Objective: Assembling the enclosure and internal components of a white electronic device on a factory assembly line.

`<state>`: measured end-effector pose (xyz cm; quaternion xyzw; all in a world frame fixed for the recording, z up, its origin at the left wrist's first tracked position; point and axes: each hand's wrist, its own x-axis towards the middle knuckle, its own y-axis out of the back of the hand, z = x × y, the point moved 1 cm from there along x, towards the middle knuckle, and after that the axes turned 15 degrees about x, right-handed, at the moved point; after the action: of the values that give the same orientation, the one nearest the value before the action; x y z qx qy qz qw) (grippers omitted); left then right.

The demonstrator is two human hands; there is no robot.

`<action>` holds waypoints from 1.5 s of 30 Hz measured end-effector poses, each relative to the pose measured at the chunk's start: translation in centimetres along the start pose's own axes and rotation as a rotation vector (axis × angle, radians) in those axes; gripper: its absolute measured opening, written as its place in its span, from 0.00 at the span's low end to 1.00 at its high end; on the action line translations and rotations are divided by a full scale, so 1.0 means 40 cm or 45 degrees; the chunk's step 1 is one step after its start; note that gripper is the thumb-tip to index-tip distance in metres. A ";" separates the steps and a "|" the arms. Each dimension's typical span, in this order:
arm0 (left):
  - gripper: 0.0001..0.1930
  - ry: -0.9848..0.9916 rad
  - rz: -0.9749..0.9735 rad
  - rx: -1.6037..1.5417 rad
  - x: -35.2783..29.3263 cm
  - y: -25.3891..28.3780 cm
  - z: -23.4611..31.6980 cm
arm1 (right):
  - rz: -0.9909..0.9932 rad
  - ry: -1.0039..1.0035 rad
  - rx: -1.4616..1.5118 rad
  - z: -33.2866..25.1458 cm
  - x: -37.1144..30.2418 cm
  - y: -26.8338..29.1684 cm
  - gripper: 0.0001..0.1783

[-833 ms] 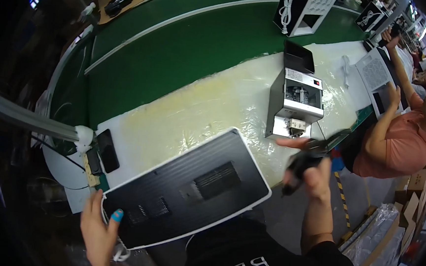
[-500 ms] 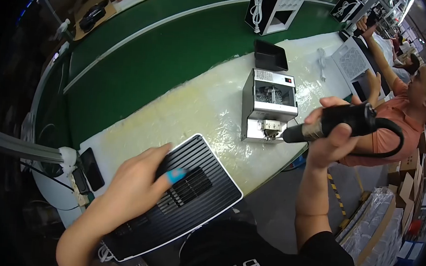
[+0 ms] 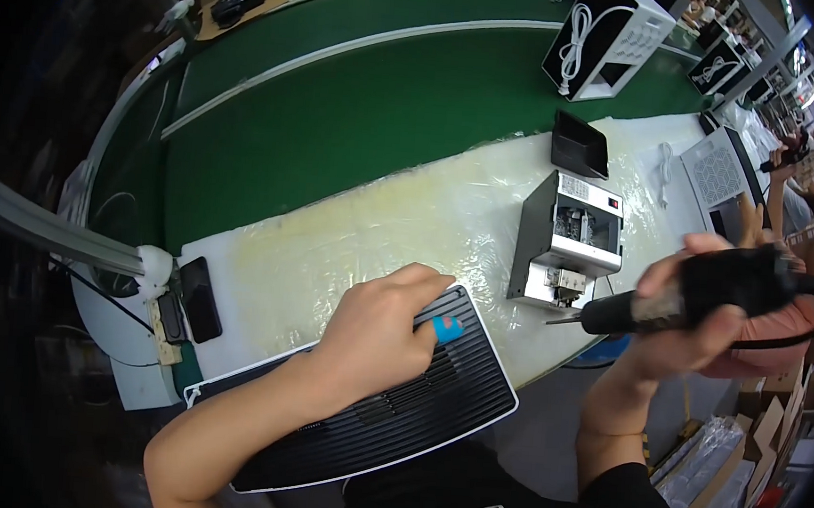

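Note:
My left hand (image 3: 378, 328), with blue tape round the thumb, grips the far edge of a black slatted housing (image 3: 458, 399) with a white rim. The thumb lies over the slats, while the fingers reach to the far edge, their tips partly hidden. In my right hand (image 3: 660, 352) is a black corded electric screwdriver (image 3: 726, 286), held sideways with its thin bit pointing left. Its bit is just in front of a grey screw feeder (image 3: 536, 230) with a clear window and a red switch, apart from the housing.
Behind the feeder sits a black tray (image 3: 580, 145). A phone (image 3: 200, 298) lies at the left by a metal post (image 3: 69, 230). A green conveyor belt (image 3: 340, 127) runs beyond the film-covered bench, carrying a black-and-white unit (image 3: 611, 42). A co-worker handles a white perforated casing (image 3: 712, 171) at right.
The housing has turned and shifted right under my left hand. My right hand has drawn the screwdriver slightly down and right from the feeder's front, and its bit now shows.

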<state>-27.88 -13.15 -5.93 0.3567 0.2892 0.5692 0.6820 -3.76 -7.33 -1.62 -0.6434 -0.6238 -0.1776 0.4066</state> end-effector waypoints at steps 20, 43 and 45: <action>0.17 -0.003 -0.044 0.033 -0.004 -0.011 -0.012 | -0.203 0.024 -0.020 -0.056 0.092 -0.318 0.40; 0.10 -0.066 0.053 0.007 -0.008 -0.009 -0.011 | -0.557 0.064 0.054 -0.023 0.106 -0.254 0.40; 0.10 -0.074 0.056 -0.009 -0.007 -0.009 -0.008 | -0.518 0.075 0.058 -0.021 0.097 -0.266 0.40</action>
<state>-28.00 -13.39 -6.41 0.3770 0.2593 0.5746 0.6786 -12.98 -6.57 4.98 -0.4893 -0.7326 -0.2608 0.3948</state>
